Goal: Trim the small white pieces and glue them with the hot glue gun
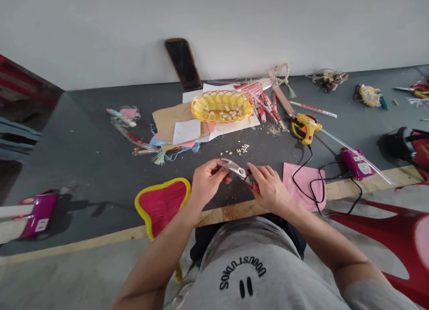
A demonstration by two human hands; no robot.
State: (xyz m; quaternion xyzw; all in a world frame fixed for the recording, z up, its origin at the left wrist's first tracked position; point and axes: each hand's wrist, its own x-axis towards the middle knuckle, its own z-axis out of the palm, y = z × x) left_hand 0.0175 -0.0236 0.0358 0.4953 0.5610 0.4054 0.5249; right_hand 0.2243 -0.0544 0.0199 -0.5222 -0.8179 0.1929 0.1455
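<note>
My right hand (pixel 268 184) is closed around the red handles of a pair of metal shears (pixel 236 167), whose blades point left. My left hand (pixel 210 179) is closed in a pinch at the blade tips; whatever lies between its fingers is too small to make out. Just beyond the shears, several small pale cut pieces (pixel 243 149) are scattered on the grey table (pixel 100 167). Behind them stands a yellow woven basket (pixel 221 106) with similar small bits inside. Beside my left forearm lies a red fan-shaped piece with a yellow fuzzy border (pixel 164 202).
A yellow glue gun (pixel 305 127) with a clear glue stick lies at right, its black cord crossing a pink sheet (pixel 303 184). Purple power sockets (pixel 358 163) sit nearby. Red-patterned sticks (pixel 268 106) lie behind the basket. A phone (pixel 183 64) leans on the wall.
</note>
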